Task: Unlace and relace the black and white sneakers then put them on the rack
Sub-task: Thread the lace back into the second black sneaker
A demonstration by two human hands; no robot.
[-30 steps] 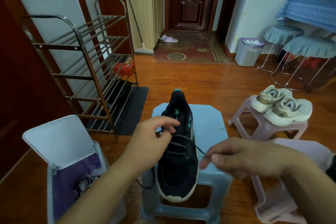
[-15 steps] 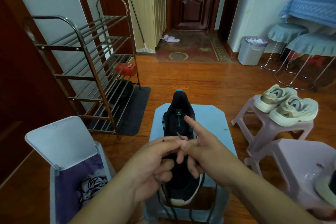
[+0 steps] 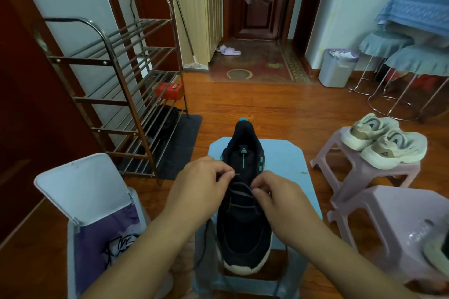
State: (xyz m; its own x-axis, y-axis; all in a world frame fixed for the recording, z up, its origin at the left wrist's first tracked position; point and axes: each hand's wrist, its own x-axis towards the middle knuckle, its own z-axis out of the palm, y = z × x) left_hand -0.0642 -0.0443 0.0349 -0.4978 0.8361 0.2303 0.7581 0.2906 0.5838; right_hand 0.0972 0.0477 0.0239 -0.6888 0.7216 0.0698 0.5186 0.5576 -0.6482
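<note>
Sneaker front and centre, black upper over a white sole, lying lengthwise along the middle of the blue stool with its toe at the near edge and its heel poking past the far edge. Left hand is on the lace, fingers curled in, tip of the cord pinched just left of the tongue. Right hand mirrors it from the other side, fingertips closed on the lace at the upper eyelets. Both hands tight, close together but apart, over the lacing. Grey lace runs in crossings down the throat of the shoe, and loose ends trail off the near edge of the stool on both sides. Off the near left corner stands a white bin, lid flipped up, purple liner inside. Beyond it, by the wall, the metal shoe rack, a red box on a lower shelf. To the right, a pink stool carries a pair of cream sneakers; a second pink stool sits nearer. Grey waste bin by the far wall, lilac slippers by the door.
</note>
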